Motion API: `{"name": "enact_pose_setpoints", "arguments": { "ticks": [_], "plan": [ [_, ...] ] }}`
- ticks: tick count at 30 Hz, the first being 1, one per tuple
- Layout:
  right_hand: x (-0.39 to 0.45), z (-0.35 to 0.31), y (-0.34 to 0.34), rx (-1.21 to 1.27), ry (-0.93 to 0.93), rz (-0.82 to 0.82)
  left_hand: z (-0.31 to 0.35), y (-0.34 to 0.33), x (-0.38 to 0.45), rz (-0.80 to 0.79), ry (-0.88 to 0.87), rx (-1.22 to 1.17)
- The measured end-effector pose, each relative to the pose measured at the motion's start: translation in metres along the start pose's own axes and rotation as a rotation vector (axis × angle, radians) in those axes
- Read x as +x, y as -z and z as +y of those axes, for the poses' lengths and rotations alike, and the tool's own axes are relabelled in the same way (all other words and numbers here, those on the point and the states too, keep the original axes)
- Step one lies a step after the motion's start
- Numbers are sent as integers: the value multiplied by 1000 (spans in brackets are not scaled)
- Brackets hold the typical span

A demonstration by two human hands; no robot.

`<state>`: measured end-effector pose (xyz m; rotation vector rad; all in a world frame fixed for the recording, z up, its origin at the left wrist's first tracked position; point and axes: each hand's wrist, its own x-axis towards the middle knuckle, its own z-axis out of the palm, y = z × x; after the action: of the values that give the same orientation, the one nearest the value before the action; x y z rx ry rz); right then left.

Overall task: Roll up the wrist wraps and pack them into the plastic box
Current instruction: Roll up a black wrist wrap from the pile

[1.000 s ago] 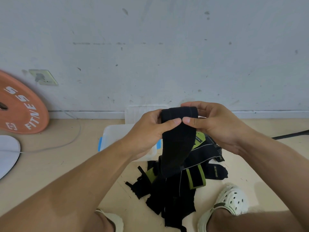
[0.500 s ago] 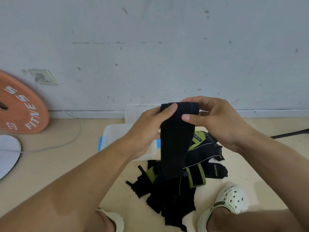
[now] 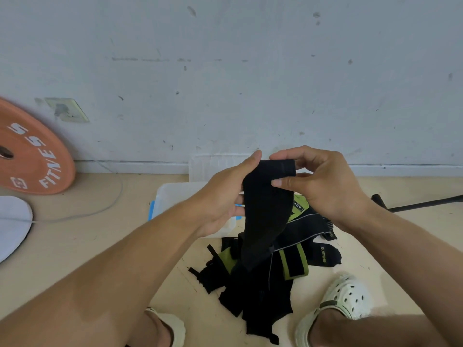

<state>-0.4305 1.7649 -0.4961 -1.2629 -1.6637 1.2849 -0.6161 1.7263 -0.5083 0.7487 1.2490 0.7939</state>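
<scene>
Both our hands, left hand [image 3: 220, 199] and right hand [image 3: 318, 181], pinch one black wrist wrap [image 3: 265, 211] at its top, fingers curled, above the plastic box [image 3: 172, 194].

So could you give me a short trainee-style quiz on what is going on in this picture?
1. True or false: the clear plastic box on the floor already holds rolled wraps.
2. Which hands grip the long black fabric wrist wrap: A left hand only, B right hand only, C both?
3. Fill in: the orange round weight plate leans against the ____.

Key: 1 false, none show inside, though the arm hides part; 2 C; 3 wall.
</scene>
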Motion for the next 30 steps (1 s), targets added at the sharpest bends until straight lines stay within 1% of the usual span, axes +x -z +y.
{"name": "enact_pose_setpoints", "arguments": {
  "ticks": [3,6,9,12,14,16,19,21,26,30],
  "plan": [
    [1,0,-1,-18,10,1,0,2,0,-4,5,-4],
    [2,1,-2,20,20,2,1,4,0,-5,-18,-6],
    [3,-1,0,25,19,-44,0,4,1,32,-60,-42],
    [3,-5,5,93,-68,-127,-1,4,2,87,-96,-45],
    [4,-5,8,137,-125,-141,0,4,2,103,-118,-43],
    [6,-3,10,136,-165,-142,1,4,2,118,-136,-35],
    [6,-2,11,143,-228,-253,2,5,2,124,-158,-15],
    [5,-2,12,111,-248,-297,2,5,2,126,-170,-13],
    [6,1,12,85,-217,-266,1,3,2,130,-168,-18],
    [5,0,10,55,-179,-232,-2,6,7,195,-174,43]
  ]
}}
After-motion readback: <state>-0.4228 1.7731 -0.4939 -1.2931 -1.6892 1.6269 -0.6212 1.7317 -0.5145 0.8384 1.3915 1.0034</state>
